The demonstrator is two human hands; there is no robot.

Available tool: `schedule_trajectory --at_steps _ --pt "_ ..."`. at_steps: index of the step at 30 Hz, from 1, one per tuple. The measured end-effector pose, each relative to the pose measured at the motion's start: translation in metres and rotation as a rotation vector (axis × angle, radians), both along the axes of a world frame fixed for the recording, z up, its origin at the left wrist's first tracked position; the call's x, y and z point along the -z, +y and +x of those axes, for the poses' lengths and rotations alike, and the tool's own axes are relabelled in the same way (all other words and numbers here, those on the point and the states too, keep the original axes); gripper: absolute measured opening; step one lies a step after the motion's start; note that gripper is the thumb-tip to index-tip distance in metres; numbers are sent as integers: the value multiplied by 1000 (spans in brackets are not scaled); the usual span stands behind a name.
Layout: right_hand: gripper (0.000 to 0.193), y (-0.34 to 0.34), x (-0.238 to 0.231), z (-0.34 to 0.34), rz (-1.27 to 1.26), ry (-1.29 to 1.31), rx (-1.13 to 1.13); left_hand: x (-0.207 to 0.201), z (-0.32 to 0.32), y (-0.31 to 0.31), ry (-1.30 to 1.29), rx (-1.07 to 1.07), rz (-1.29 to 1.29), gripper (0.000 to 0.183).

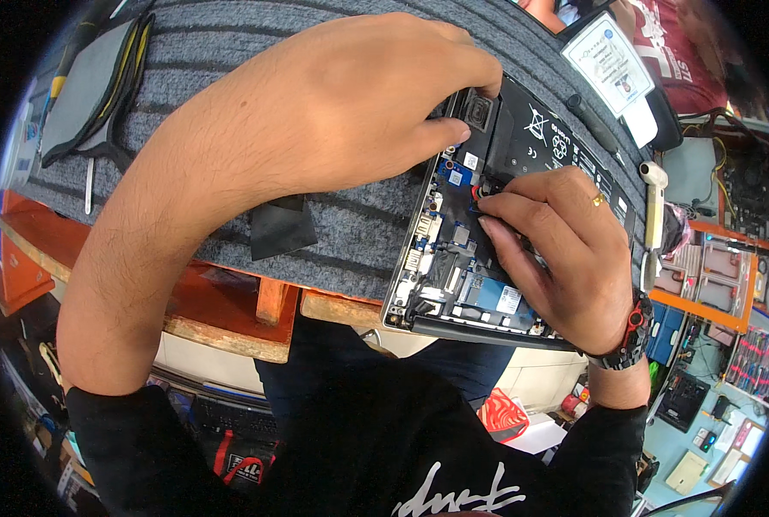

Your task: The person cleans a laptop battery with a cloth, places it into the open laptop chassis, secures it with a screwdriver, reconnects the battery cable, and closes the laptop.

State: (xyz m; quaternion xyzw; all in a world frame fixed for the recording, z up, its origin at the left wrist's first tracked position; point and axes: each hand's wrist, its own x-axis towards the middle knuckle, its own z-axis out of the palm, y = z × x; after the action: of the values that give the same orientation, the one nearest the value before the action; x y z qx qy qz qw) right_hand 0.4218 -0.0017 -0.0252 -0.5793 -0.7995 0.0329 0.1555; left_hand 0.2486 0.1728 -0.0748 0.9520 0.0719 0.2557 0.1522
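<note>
Grey, dark-striped matting [203, 52] lies under the opened laptop [453, 211], which sits before you with its inner parts bare. Your left hand [401, 95] reaches over the laptop's far left corner, thumb and forefinger apart, with a black speaker-like part [479, 112] showing between them. Your right hand [565, 241] is over the middle of the laptop, thumb and forefinger nearly together beside a short run of red wire [477, 193]; you cannot tell from this view whether they are clamped on it. That hand wears a gold-coloured ring [598, 200], and a black and red wristwatch [630, 340] circles the wrist. A black battery [544, 138] fills the laptop's far side, while a blue board [488, 293] with a white label sits in its near side. Left of the laptop, a dark square sheet [283, 233] lies flat; well apart, farther left, is a grey pouch [87, 95]. Beyond the laptop's far edge lie a slim dark tool [593, 121] and a white printed card [610, 67]. Right of the laptop is a cream-handled tool [654, 202].
</note>
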Motion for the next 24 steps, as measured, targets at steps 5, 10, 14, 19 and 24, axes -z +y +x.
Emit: schedule_trajectory --at_steps 5,10,14,19,24 --pt "21 1 3 1 51 -73 -25 -1 2 -5 31 -36 -9 36" --pt "22 1 -1 -7 38 -55 35 -4 0 -8 58 -75 -11 34" --pt "22 2 2 -11 70 -77 63 -4 0 -6 41 -43 -15 33" --pt "22 1 4 -14 90 -68 79 -11 -1 -8 34 17 -32 28" --pt "27 -4 -7 0 -43 -12 41 -27 -5 -2 -17 313 -17 21"
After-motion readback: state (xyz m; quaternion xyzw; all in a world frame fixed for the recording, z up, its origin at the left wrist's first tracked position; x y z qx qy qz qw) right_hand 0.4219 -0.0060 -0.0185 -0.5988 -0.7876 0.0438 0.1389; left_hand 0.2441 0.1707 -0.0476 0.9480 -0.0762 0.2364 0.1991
